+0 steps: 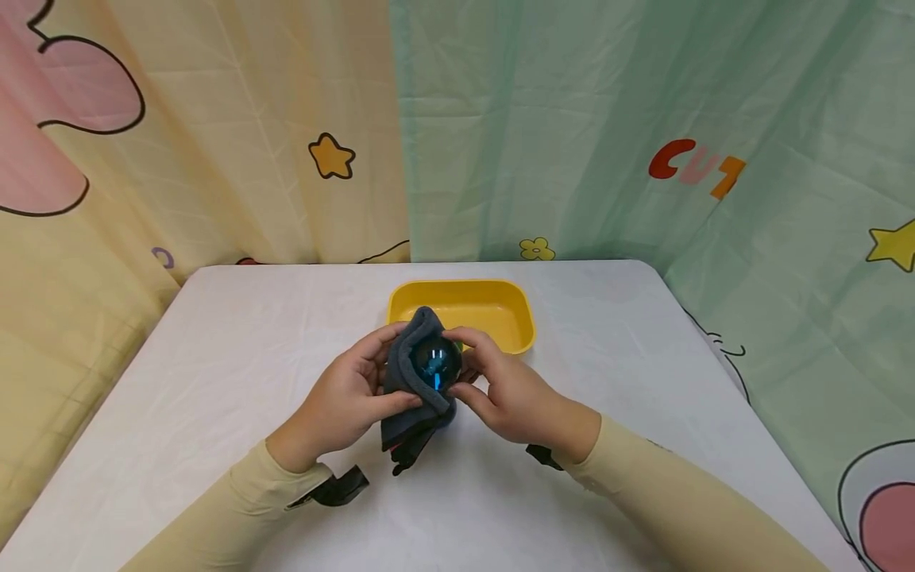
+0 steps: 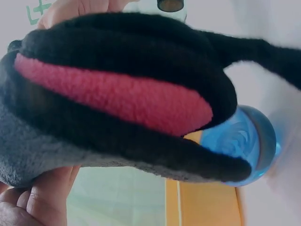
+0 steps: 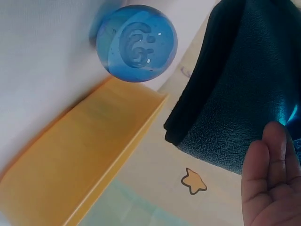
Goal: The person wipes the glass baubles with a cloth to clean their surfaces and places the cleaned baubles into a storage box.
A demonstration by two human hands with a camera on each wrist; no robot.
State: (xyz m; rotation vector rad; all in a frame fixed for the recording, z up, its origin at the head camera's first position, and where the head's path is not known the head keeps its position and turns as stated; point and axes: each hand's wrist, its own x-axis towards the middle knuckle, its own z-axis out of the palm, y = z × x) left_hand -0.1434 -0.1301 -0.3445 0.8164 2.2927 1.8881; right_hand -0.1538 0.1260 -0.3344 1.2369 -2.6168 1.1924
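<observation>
In the head view my left hand [image 1: 350,401] grips a folded grey cloth [image 1: 400,409], thumb in front and fingers behind. The cloth's dark edges and pink inner side [image 2: 117,96] fill much of the left wrist view. My right hand [image 1: 518,389] holds a shiny dark-blue glass ball [image 1: 436,364] between thumb and fingers, against the cloth. Only a teal glint of it shows at the right wrist view's edge. Another clear blue round thing [image 3: 136,43] with a raised pattern rests on the table beside the tray; it also appears behind the cloth in the left wrist view.
A shallow yellow tray [image 1: 465,294] lies just beyond my hands on the white table [image 1: 272,334]. Patterned curtains [image 1: 572,127] hang behind and at the sides. A small clear thing with a brown top [image 2: 170,4] shows at the left wrist view's upper edge.
</observation>
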